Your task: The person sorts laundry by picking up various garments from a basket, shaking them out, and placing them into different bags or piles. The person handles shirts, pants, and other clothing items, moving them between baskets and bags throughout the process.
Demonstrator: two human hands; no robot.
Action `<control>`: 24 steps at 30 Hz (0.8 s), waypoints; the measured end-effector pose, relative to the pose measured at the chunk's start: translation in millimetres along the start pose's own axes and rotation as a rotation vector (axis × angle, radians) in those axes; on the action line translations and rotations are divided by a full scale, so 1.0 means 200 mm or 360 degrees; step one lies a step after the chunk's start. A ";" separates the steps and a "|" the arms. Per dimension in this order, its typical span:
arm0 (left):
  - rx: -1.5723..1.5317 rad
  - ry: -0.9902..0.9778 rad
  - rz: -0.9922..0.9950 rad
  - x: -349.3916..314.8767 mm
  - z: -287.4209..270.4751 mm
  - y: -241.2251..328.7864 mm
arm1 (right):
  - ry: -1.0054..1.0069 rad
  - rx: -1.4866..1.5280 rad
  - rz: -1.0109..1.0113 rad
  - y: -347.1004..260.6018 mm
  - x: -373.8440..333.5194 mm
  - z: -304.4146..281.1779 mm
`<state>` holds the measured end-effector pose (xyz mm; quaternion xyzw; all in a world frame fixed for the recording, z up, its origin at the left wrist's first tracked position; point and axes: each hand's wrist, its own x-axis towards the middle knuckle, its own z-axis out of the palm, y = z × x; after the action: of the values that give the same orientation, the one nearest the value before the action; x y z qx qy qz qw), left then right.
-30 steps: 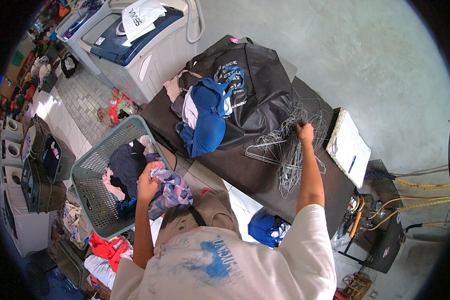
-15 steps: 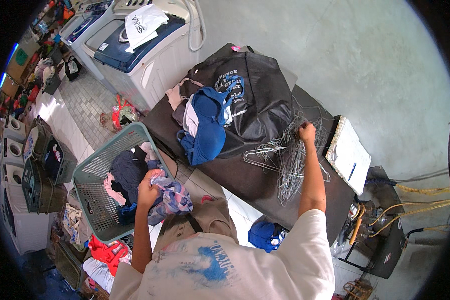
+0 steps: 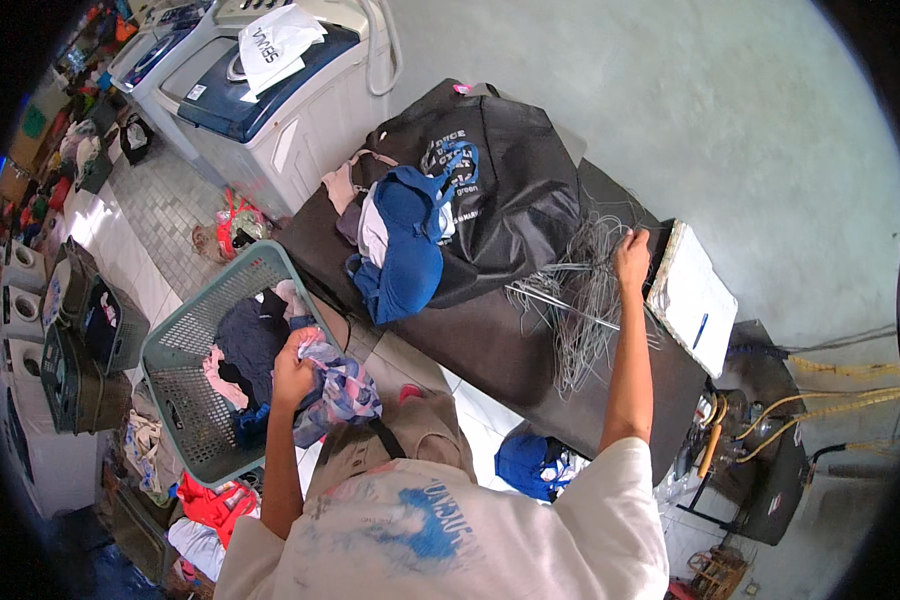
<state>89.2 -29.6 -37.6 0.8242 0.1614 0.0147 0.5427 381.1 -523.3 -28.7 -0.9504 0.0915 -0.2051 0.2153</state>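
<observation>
My left hand (image 3: 292, 372) is closed on a pink, blue and grey patterned garment (image 3: 342, 396), which hangs over the near rim of a grey-green plastic basket (image 3: 160, 400). Dark and pink clothes (image 3: 253, 335) lie inside the basket. My right hand (image 3: 631, 258) is closed at the far edge of a tangled heap of wire hangers (image 3: 582, 345) on the dark tabletop (image 3: 490, 350). It appears to grip a hanger, though the wire in the fingers is hard to make out. A blue bra (image 3: 410, 265) rests on other clothes against a black bag (image 3: 515, 180).
An open notebook (image 3: 698, 310) with a blue pen lies right of the hangers. Washing machines (image 3: 300, 130) stand at the back left. Stacked baskets (image 3: 85, 350) are at far left. A blue bundle (image 3: 532, 465) sits on the floor below the table, near ropes and a black metal frame (image 3: 770, 470).
My right hand has moved slightly right and away from the heap's middle, and some hangers have shifted with it. My left hand keeps hold of the patterned garment.
</observation>
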 end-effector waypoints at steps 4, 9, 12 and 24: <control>-0.0020 0.0082 0.0053 0.01 -0.01 -0.03 | -0.0198 -0.0107 0.0195 -0.02 -0.06 -0.13; -0.0118 0.0151 -0.0025 0.00 -0.03 -0.08 | 0.0080 -0.0200 0.0010 0.09 -0.15 -0.16; -0.0140 0.0103 -0.0043 0.00 -0.04 -0.11 | 0.0349 -0.0332 0.0250 0.18 -0.17 -0.18; -0.0035 0.0003 -0.0033 -0.02 0.01 -0.05 | 0.0641 0.0352 0.0074 0.27 -0.34 -0.33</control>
<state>83.2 -28.7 -47.8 0.8165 0.1702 0.0116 0.5516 287.5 -578.5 -21.4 -0.8585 0.1316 -0.3945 0.3001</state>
